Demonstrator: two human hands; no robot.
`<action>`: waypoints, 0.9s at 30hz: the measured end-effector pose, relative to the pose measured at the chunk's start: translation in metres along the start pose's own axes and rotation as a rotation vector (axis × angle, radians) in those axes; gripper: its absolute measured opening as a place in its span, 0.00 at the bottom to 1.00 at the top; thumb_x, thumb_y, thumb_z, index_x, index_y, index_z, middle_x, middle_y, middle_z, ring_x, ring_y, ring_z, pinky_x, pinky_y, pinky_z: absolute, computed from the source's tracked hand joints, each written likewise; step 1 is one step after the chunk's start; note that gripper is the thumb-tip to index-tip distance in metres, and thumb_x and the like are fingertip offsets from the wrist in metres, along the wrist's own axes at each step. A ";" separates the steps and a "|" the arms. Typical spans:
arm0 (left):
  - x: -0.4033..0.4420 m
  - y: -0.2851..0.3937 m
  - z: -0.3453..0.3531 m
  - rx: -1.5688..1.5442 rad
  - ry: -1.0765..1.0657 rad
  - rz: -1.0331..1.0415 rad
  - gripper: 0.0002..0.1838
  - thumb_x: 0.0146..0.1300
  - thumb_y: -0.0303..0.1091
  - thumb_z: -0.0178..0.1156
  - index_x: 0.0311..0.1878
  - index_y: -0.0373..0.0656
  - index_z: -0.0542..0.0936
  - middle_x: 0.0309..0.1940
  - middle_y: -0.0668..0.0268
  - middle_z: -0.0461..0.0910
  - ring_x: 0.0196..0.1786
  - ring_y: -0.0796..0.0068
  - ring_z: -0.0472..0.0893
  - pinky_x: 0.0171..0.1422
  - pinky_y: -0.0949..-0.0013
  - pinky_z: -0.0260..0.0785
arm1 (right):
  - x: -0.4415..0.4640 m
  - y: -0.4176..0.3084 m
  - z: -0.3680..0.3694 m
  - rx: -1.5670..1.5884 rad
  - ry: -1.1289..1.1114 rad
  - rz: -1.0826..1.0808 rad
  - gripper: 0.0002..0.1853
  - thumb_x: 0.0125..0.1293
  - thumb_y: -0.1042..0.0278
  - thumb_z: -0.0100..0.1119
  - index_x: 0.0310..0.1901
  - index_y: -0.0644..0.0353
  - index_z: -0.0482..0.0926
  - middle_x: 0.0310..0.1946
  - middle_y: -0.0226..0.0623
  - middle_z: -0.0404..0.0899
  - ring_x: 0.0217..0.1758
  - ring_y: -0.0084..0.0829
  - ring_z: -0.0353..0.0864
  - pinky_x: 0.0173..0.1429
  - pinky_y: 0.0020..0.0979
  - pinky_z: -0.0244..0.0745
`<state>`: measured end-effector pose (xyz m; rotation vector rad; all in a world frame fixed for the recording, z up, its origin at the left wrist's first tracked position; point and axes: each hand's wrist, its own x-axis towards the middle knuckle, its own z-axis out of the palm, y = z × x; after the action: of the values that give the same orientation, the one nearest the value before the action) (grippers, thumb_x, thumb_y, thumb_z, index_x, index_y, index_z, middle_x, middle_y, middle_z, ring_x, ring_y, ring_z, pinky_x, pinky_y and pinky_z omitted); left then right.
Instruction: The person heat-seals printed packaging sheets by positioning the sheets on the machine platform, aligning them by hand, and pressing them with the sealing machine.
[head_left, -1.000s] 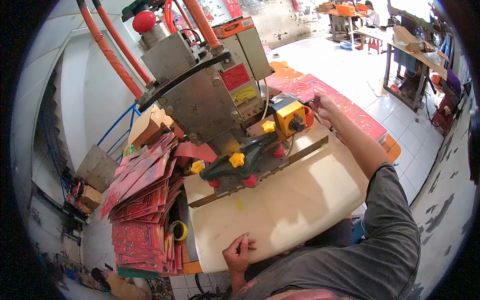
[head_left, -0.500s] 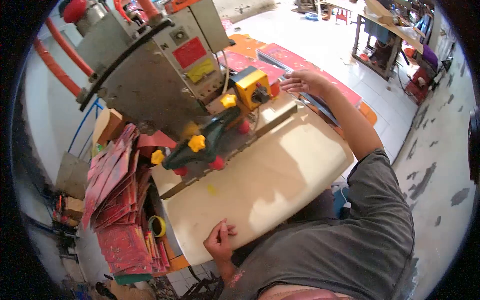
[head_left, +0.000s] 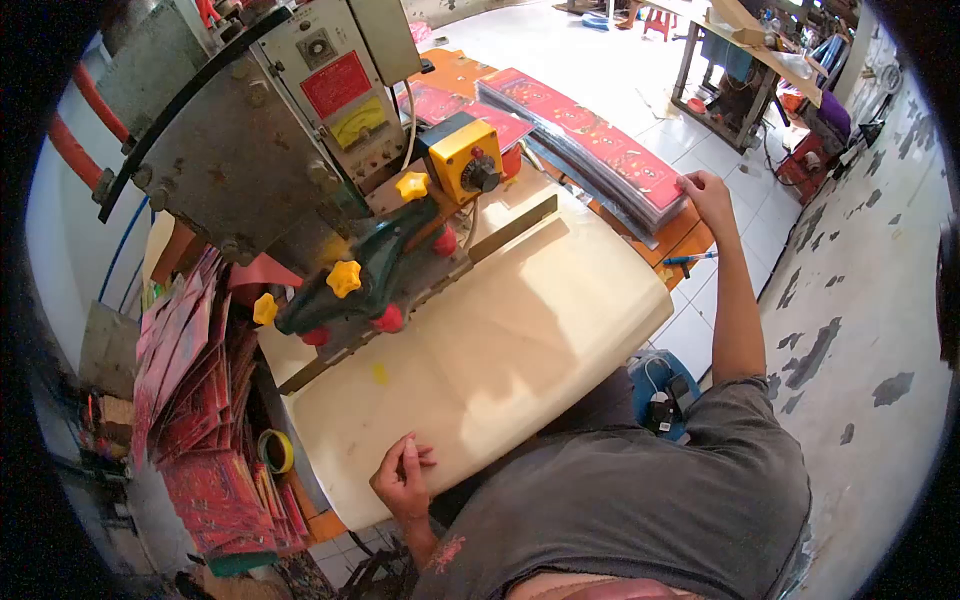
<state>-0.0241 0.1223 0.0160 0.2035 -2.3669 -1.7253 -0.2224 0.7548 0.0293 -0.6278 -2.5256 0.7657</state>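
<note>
My right hand (head_left: 707, 203) reaches out to the right and pinches the near corner of a stack of red printed sheets (head_left: 595, 140) with gold patterns. The sheets look to be in clear plastic, and how many are in my fingers is hidden. My left hand (head_left: 402, 480) rests at the near left edge of the cream padded work surface (head_left: 470, 390), fingers loosely bent and apart, holding nothing. Over the back of that surface stands a heavy press machine (head_left: 240, 150) with a long metal bar (head_left: 515, 228) and yellow star knobs (head_left: 343, 279).
A leaning pile of red cut sheets (head_left: 215, 490) stands at left, a yellow tape roll (head_left: 276, 452) beside it. The yellow control box (head_left: 467, 160) sits behind the bar. A blue bin (head_left: 672, 375) holds a charger below. A blue pen (head_left: 690, 258) lies by the stack.
My right hand has moved right and nearer, from beside the control box to the red stack's corner, and closed there. My left hand stays on the cream surface. The view has shifted right.
</note>
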 end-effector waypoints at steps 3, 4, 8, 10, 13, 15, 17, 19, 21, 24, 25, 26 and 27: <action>0.001 -0.003 -0.002 0.019 -0.013 0.003 0.13 0.76 0.29 0.58 0.51 0.29 0.85 0.32 0.55 0.87 0.30 0.73 0.86 0.37 0.69 0.82 | -0.005 -0.005 0.007 0.094 0.108 0.002 0.18 0.65 0.52 0.68 0.43 0.61 0.89 0.38 0.45 0.89 0.44 0.41 0.89 0.53 0.39 0.81; 0.001 -0.004 -0.002 0.022 -0.010 0.000 0.13 0.76 0.29 0.58 0.51 0.29 0.85 0.32 0.55 0.87 0.30 0.73 0.86 0.37 0.69 0.82 | -0.006 -0.008 0.008 0.096 0.103 0.001 0.18 0.65 0.52 0.68 0.43 0.61 0.89 0.38 0.45 0.89 0.44 0.41 0.89 0.53 0.39 0.81; 0.000 -0.004 -0.002 0.005 0.002 0.007 0.13 0.76 0.30 0.58 0.52 0.29 0.84 0.32 0.55 0.87 0.31 0.72 0.87 0.37 0.69 0.82 | -0.004 -0.021 0.010 0.015 0.179 0.025 0.17 0.65 0.54 0.68 0.41 0.62 0.88 0.37 0.44 0.89 0.43 0.39 0.89 0.52 0.37 0.81; 0.000 -0.001 -0.001 -0.001 0.008 0.009 0.13 0.76 0.30 0.58 0.52 0.29 0.84 0.32 0.55 0.87 0.31 0.73 0.87 0.37 0.69 0.82 | -0.001 -0.019 0.012 -0.007 0.176 0.047 0.16 0.65 0.55 0.68 0.41 0.62 0.88 0.37 0.44 0.89 0.43 0.39 0.90 0.52 0.37 0.81; 0.000 0.002 0.000 0.015 0.000 -0.031 0.12 0.76 0.29 0.58 0.52 0.30 0.85 0.32 0.55 0.88 0.30 0.73 0.86 0.37 0.70 0.81 | 0.008 -0.007 0.016 0.034 0.205 0.039 0.15 0.64 0.57 0.69 0.40 0.63 0.87 0.37 0.45 0.89 0.44 0.39 0.90 0.52 0.37 0.81; 0.000 -0.002 0.000 0.025 0.006 -0.003 0.16 0.77 0.37 0.58 0.52 0.30 0.85 0.31 0.55 0.87 0.30 0.71 0.87 0.36 0.67 0.82 | 0.015 0.002 0.018 0.062 0.202 0.041 0.15 0.65 0.58 0.69 0.40 0.64 0.87 0.38 0.46 0.89 0.43 0.39 0.89 0.52 0.37 0.81; 0.000 -0.002 0.000 0.011 0.005 -0.011 0.14 0.76 0.33 0.58 0.52 0.30 0.85 0.31 0.55 0.87 0.30 0.72 0.87 0.37 0.69 0.82 | 0.023 0.014 0.020 0.069 0.163 0.044 0.16 0.66 0.58 0.68 0.41 0.65 0.87 0.38 0.47 0.89 0.43 0.40 0.89 0.52 0.38 0.80; 0.000 -0.001 -0.001 -0.002 0.005 -0.019 0.12 0.76 0.29 0.58 0.52 0.30 0.85 0.32 0.55 0.88 0.30 0.73 0.87 0.37 0.70 0.81 | 0.027 0.019 0.020 0.077 0.124 0.048 0.16 0.66 0.58 0.68 0.42 0.66 0.86 0.39 0.48 0.89 0.43 0.41 0.89 0.51 0.38 0.80; 0.001 0.000 -0.003 0.012 -0.008 -0.011 0.12 0.76 0.29 0.58 0.52 0.30 0.85 0.32 0.55 0.88 0.30 0.73 0.87 0.38 0.70 0.81 | 0.027 0.016 0.019 0.070 0.116 0.047 0.17 0.69 0.58 0.65 0.43 0.68 0.86 0.40 0.50 0.88 0.43 0.42 0.88 0.51 0.39 0.80; 0.000 0.000 -0.003 -0.007 -0.011 -0.019 0.12 0.76 0.29 0.58 0.53 0.30 0.85 0.32 0.55 0.88 0.31 0.73 0.87 0.38 0.70 0.81 | 0.020 -0.005 0.015 0.040 0.261 0.020 0.18 0.71 0.57 0.63 0.45 0.68 0.85 0.40 0.51 0.88 0.44 0.43 0.88 0.51 0.40 0.79; 0.000 -0.001 -0.003 -0.008 -0.009 -0.019 0.12 0.76 0.29 0.58 0.53 0.30 0.85 0.32 0.55 0.88 0.31 0.73 0.87 0.38 0.70 0.81 | 0.021 -0.008 0.014 0.040 0.260 0.018 0.18 0.71 0.57 0.63 0.45 0.68 0.85 0.40 0.51 0.88 0.44 0.43 0.88 0.51 0.40 0.79; 0.000 -0.003 -0.003 -0.024 -0.009 -0.016 0.12 0.76 0.29 0.58 0.53 0.30 0.85 0.32 0.55 0.88 0.31 0.73 0.87 0.38 0.70 0.81 | 0.021 -0.011 0.013 0.087 0.277 0.018 0.18 0.72 0.57 0.62 0.46 0.69 0.85 0.40 0.52 0.88 0.44 0.42 0.88 0.52 0.40 0.79; 0.000 -0.003 -0.003 -0.040 -0.009 -0.012 0.12 0.76 0.29 0.58 0.53 0.30 0.84 0.32 0.55 0.88 0.31 0.73 0.87 0.38 0.70 0.81 | 0.022 -0.013 0.013 0.134 0.295 0.018 0.19 0.73 0.56 0.62 0.47 0.69 0.84 0.41 0.52 0.87 0.44 0.42 0.88 0.52 0.40 0.79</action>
<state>-0.0231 0.1184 0.0136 0.2044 -2.3399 -1.7816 -0.2512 0.7513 0.0331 -0.6657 -2.1853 0.7787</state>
